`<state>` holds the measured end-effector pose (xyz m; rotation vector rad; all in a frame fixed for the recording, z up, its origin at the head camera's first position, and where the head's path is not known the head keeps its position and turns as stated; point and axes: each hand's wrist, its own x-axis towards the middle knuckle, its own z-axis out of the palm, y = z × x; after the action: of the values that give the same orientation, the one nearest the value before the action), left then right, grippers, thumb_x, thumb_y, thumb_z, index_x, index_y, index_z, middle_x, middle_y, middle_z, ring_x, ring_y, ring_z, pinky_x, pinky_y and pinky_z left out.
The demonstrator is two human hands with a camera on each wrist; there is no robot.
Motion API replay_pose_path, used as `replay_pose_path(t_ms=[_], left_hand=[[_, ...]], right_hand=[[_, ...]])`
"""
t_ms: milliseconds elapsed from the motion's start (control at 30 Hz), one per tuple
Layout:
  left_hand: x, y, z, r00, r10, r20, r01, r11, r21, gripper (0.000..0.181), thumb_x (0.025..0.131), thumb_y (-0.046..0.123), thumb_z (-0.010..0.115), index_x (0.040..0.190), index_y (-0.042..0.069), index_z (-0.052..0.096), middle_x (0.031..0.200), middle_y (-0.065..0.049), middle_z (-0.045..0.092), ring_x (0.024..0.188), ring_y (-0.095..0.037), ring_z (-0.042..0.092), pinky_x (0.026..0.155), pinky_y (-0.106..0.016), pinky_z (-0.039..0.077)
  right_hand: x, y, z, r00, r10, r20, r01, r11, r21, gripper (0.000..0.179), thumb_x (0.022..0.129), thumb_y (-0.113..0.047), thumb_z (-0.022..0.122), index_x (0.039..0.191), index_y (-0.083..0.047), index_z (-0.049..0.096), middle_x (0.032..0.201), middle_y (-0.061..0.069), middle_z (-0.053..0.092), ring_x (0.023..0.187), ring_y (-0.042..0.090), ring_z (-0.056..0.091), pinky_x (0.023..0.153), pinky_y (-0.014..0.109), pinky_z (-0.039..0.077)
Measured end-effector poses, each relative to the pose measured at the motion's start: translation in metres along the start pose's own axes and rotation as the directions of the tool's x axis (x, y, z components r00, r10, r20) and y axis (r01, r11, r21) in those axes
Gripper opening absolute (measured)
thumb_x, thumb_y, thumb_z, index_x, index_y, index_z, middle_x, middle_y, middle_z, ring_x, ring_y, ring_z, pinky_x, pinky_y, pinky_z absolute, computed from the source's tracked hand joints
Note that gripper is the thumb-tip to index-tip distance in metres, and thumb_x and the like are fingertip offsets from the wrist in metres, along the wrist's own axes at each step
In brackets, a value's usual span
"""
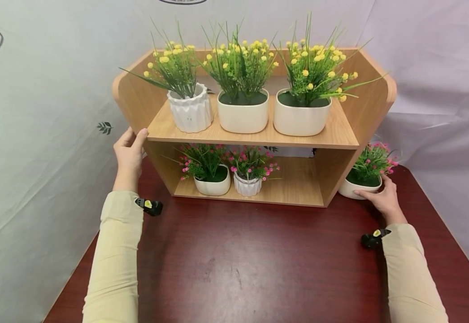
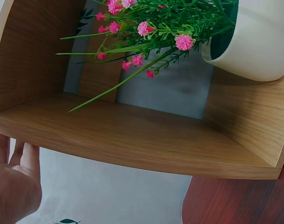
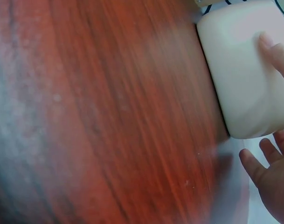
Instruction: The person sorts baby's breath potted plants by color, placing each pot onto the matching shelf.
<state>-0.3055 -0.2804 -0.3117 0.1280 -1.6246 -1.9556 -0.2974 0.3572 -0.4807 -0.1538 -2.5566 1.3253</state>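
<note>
A two-tier wooden shelf (image 1: pixel 254 140) stands on the table. My left hand (image 1: pixel 128 154) grips its left side panel near the upper board, the thumb at the front edge; in the left wrist view the fingers (image 2: pixel 29 156) reach the panel's outer face. Right of the shelf, a pink-flowered potted plant (image 1: pixel 359 189) in a rounded white pot stands on the table. My right hand (image 1: pixel 385 199) holds this pot, thumb on its front and fingers around its right end. In the right wrist view the thumb (image 3: pixel 277 53) lies on the pot's smooth wall.
Three yellow-flowered potted plants stand on the upper board, one in a ribbed pot (image 1: pixel 191 112) and two in smooth pots (image 1: pixel 243 114). Below, two pink-flowered plants (image 1: pixel 212 185) occupy the left and middle. The dark red table (image 1: pixel 250 260) stretches in front; pale cloth (image 1: pixel 36 134) hangs behind.
</note>
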Motion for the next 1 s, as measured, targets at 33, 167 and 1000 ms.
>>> replay_pose_path(t_ms=[33,167,1000], left_hand=[[0.0,0.0,0.0,1.0,-0.001,0.0,0.001,1.0,0.0,0.043,0.085,0.01,0.07,0.127,0.015,0.062,0.11,0.0,0.067,0.101,-0.014,0.062,0.1,-0.039,0.047],[-0.001,0.0,0.0,1.0,-0.007,-0.002,0.007,1.0,-0.002,0.043,0.085,0.011,0.071,0.126,0.016,0.063,0.116,-0.003,0.067,0.103,-0.016,0.061,0.101,-0.04,0.045],[0.0,0.001,-0.001,1.0,-0.02,0.006,0.02,1.0,-0.022,0.041,0.084,0.012,0.072,0.125,0.016,0.064,0.122,-0.006,0.065,0.103,-0.016,0.062,0.101,-0.038,0.046]], right_hand=[[0.0,0.0,0.0,1.0,0.007,0.004,-0.007,1.0,-0.002,0.099,0.077,-0.021,0.077,0.148,0.008,0.015,0.143,0.038,0.023,0.131,0.049,0.018,0.112,0.056,0.017],[-0.001,0.0,0.0,0.999,0.033,0.0,-0.033,0.999,0.005,0.098,0.078,-0.023,0.077,0.146,0.01,0.015,0.143,0.037,0.022,0.131,0.048,0.017,0.113,0.054,0.016],[-0.023,0.003,0.003,0.988,0.03,-0.151,-0.036,0.999,-0.039,0.084,0.072,-0.02,0.083,0.137,0.005,0.036,0.12,0.016,0.048,0.078,-0.007,0.035,0.068,0.012,0.031]])
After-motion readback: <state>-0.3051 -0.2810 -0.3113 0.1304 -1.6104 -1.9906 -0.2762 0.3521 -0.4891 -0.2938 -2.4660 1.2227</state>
